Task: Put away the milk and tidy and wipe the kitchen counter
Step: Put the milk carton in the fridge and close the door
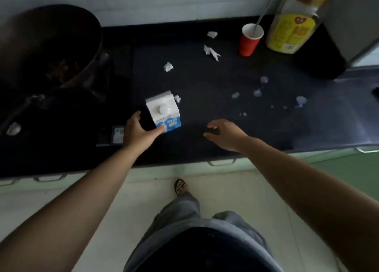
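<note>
Left grip [136,131] spread round milk carton [164,111] (thumb on it); right grip [226,134] spread, empty

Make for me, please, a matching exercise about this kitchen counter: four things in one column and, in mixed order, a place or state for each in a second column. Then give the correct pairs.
Things
1. milk carton
2. red cup
3. bottle with yellow label
4. dark wok

Places or states
A. at the far left
B. at the back right, to the right of the red cup
C. has a thin stick standing in it
D. upright with a white cap on top, right beside the left hand

Pairs: 1-D, 2-C, 3-B, 4-A
</note>
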A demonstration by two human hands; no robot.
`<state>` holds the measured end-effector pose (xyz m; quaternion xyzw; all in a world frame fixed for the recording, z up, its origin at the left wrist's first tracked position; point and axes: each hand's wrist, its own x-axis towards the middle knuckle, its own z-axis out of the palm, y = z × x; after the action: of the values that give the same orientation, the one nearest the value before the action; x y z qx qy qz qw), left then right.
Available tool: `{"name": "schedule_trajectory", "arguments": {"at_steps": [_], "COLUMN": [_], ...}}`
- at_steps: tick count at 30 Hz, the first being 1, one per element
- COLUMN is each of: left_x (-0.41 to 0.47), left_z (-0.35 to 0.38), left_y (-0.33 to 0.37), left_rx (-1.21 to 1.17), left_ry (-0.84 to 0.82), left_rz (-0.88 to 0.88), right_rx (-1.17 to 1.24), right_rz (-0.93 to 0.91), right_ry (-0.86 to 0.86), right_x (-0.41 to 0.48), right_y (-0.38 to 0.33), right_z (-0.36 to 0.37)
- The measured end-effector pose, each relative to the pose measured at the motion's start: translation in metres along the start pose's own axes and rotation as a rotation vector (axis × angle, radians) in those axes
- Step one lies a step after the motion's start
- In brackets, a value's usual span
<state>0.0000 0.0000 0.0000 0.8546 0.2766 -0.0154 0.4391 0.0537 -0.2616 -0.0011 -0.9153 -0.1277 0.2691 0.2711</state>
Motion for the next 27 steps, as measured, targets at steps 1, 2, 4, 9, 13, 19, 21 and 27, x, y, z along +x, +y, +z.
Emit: {"name": "schedule_trajectory", "arguments": {"at_steps": [1, 2, 4, 9, 13, 19, 21, 27], "left_x": [0.006, 0.012, 0.014, 0.018, 0.01, -0.006, -0.014, -0.069], "left_z": [-0.001, -0.001, 0.001, 0.001, 0.002, 0.008, 0.012, 0.035], "left_y": [0.003, 0.005, 0.003, 0.012, 0.016, 0.015, 0.017, 0.029], "left_rx": [-0.031, -0.071, -0.123, -0.149, -0.201, -0.236, -0.254, -0.239], "left_ry": [-0.018, -0.055, -0.121, -0.14, -0.126, -0.046, 0.002, 0.261], "left_rz": [0.035, 0.069, 0.12, 0.197, 0.155, 0.025, -0.021, -0.153], "right_rx": [-0.022, -0.051, -0.106, -0.291, -0.373, -0.356, -0.372, -0.491], "right_rz": [-0.001, 0.007, 0.015, 0.007, -0.008, -0.056, -0.088, -0.223], "right_ry": [0.017, 0.028, 0.044, 0.136, 0.175, 0.158, 0.134, 0.045], "right_x": [0.009, 0.017, 0.028, 0.045, 0.042, 0.04, 0.041, 0.049], "right_y": [-0.003, -0.004, -0.006, -0.004, 0.0, 0.006, 0.009, 0.017], "right_z": [-0.001, -0.001, 0.005, 0.022, 0.039, 0.038, 0.036, 0.024]}}
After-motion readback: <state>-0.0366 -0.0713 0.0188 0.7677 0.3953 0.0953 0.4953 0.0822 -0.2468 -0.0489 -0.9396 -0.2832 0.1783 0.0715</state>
